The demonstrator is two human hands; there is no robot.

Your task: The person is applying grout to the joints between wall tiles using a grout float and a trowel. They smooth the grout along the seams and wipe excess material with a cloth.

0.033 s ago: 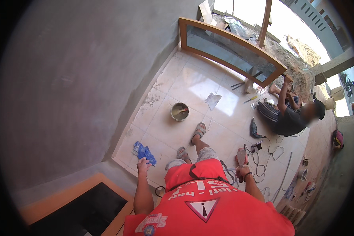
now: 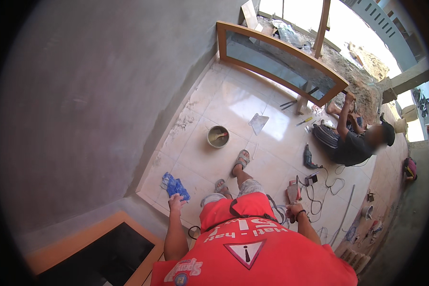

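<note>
My left hand (image 2: 177, 202) hangs low beside my body, its whitish, dusty fingers loosely bent and apart. Just beyond it, a crumpled blue plastic bag (image 2: 177, 187) lies on the tiles; from above the fingertips overlap its edge, but they seem not to hold it. On the other side, my right hand (image 2: 294, 209), with a dark bracelet at the wrist, is closed around the handle of a putty knife (image 2: 291, 194). Its blade points away from me, over a red tool (image 2: 295, 187) on the floor. Ahead of my feet stands a bucket (image 2: 218, 137) with a grey mix and a brush-like tool inside.
A wood-framed glass panel (image 2: 281, 62) stands at the far side. At right a person (image 2: 350, 143) in dark clothes sits on the floor, one hand at its frame. A drill (image 2: 308, 156), cords and a loose sheet (image 2: 259, 123) lie on tiles. A grey wall (image 2: 90, 95) rises left.
My left hand has shifted slightly right and nearer to me. The putty knife has turned a little in my right hand, so less of its blade shows. Other things look the same.
</note>
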